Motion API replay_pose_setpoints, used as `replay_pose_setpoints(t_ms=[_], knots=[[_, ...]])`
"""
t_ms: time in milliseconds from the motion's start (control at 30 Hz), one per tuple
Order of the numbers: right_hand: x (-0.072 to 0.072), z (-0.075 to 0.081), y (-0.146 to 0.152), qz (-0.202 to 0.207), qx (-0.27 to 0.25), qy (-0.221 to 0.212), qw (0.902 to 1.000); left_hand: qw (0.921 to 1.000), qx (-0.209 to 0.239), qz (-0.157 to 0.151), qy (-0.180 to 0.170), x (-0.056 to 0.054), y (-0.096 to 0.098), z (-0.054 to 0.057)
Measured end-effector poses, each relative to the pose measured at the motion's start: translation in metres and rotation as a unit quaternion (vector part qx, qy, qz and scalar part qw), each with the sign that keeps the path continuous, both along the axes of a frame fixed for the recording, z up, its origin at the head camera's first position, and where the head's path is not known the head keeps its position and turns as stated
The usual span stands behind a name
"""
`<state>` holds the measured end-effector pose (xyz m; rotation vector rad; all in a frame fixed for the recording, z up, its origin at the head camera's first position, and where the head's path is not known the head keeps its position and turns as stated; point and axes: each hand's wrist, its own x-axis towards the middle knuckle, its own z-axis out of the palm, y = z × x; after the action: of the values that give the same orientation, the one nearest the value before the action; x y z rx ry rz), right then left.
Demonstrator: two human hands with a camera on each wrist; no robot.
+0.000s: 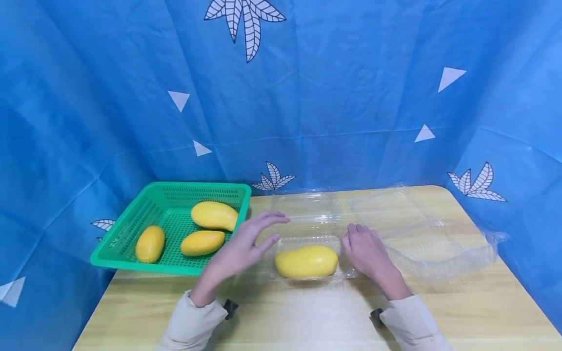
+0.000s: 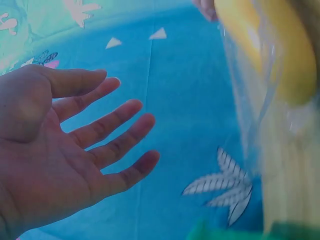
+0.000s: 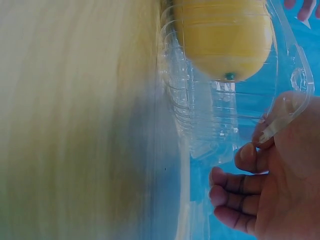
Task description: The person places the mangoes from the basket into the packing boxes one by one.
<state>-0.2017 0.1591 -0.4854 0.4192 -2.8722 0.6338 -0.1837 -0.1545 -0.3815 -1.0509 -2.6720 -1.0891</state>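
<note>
A: blue printed cloth (image 1: 351,73) behind and at both sides, pale wood table (image 1: 307,321) below it. green basket (image 1: 197,185) at the back left with three mangoes (image 1: 212,214) in it, spare clear packs (image 1: 439,243) toward the back right corner. so what step is this?

B: filling looks done for this one imo. a single mango (image 1: 306,262) lies sideways in the clear container (image 3: 207,115), mid-table, between the basket and the packs. what I take for its lid (image 1: 303,208) lies folded back toward the table's back edge, so not closed yet.

A: and the hands?

B: left hand (image 1: 240,247) is wide and holds nothing, hanging between the basket's right rim and the container. right hand (image 1: 364,251) looks to be pinching the container's right edge, other fingers curled in.

A: next move then?

B: my guess is closing up: right hand steadies that edge, left swings the lid over, then press the rims. mango's chunky, so it might prop the lid up. can't tell if there's a hinge tbh.
</note>
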Motion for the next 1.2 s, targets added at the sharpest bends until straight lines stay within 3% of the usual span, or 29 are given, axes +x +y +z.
replay_pose_setpoints(t_ms=[400, 533, 733, 967, 1200], knots=[[-0.001, 0.001, 0.001, -0.004, 0.004, -0.004, 1.0000, 0.9970, -0.026, 0.073, -0.007, -0.013, -0.063, 0.036], [0.000, 0.001, 0.000, -0.004, 0.010, -0.013, 0.9999, 0.9965, -0.035, 0.075, 0.012, -0.017, -0.078, 0.038], [-0.001, 0.000, 0.002, -0.001, 0.012, -0.002, 0.9999, 0.9950, -0.063, 0.077, 0.013, -0.023, -0.091, 0.045], [-0.003, -0.001, 0.002, -0.004, 0.014, 0.001, 0.9999, 0.9914, -0.104, 0.079, -0.014, -0.035, -0.109, 0.054], [-0.001, 0.000, 0.002, -0.004, 0.011, -0.003, 0.9999, 0.9837, -0.155, 0.080, -0.044, -0.049, -0.125, 0.053]])
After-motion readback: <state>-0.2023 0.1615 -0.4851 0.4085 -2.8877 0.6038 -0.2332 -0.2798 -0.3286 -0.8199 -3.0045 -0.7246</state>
